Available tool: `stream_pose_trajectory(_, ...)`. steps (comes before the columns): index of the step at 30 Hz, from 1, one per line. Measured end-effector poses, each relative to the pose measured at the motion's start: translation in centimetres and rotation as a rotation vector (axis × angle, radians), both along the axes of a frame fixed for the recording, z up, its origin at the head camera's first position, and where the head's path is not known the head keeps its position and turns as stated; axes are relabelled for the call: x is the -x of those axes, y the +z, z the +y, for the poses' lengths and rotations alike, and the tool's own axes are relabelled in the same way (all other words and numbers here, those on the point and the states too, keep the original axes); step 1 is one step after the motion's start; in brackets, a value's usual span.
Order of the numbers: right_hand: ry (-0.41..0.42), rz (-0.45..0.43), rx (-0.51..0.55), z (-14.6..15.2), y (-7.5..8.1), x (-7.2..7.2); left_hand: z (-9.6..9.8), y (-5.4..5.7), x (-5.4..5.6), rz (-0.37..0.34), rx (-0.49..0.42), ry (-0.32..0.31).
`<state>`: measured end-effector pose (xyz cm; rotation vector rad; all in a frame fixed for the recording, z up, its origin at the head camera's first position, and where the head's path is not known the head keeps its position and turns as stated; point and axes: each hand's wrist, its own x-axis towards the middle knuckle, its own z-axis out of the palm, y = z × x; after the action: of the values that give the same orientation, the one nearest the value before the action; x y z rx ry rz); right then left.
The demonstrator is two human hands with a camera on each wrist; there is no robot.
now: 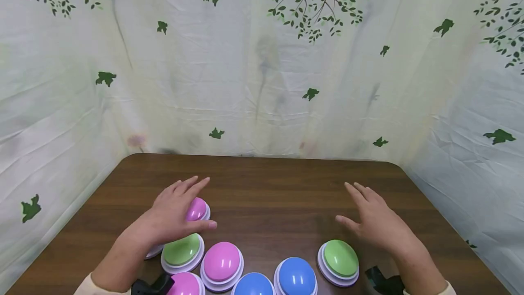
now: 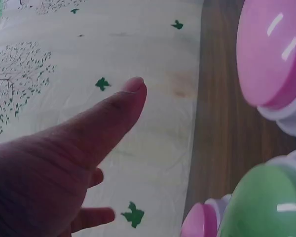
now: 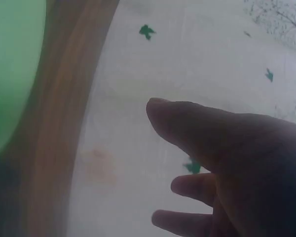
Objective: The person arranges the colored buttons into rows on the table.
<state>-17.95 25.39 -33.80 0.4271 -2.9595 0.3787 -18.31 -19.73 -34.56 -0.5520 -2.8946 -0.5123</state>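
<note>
- White cloth (image 1: 262, 81) hangs behind and on both sides of the brown wooden table (image 1: 278, 195).
- The left hand (image 1: 173, 213) hovers with its back up, fingers straight and a little spread, thumb out toward the middle, holding nothing. In the head view it covers part of the far pink button (image 1: 197, 209).
- The right hand (image 1: 374, 222) is equally empty, fingers stretched forward and thumb well apart, beyond the right green button (image 1: 340, 257), which it does not touch.
- On the near part of the table, the left green button (image 1: 181, 250) sits just beside the middle pink button (image 1: 221, 261); the right blue button (image 1: 295, 277) and front blue button (image 1: 254, 285) come next, between there and the right green one. The front pink button (image 1: 184, 284) is cut by the lower edge.
- A white base (image 1: 154, 251) by the left wrist may belong to another button; the arm hides too much to be sure.
- The step looks like a ready pose, no button being gripped. Handling most of them would call for drawing a hand back and lowering it: flat for a press, curled round the base for a lift.
</note>
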Motion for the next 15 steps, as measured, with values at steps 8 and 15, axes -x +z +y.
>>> stream_pose_trajectory(8, 0.204, 0.007, 0.052, -4.4, -0.7, -1.9, 3.5, -0.3, -1.6, -0.042, -0.003, -0.265)
stream_pose_trajectory(15, 0.508, 0.023, -0.005, -8.6, -2.8, -4.2, 6.9, -1.4, -3.4, -0.170, 0.087, -0.458)
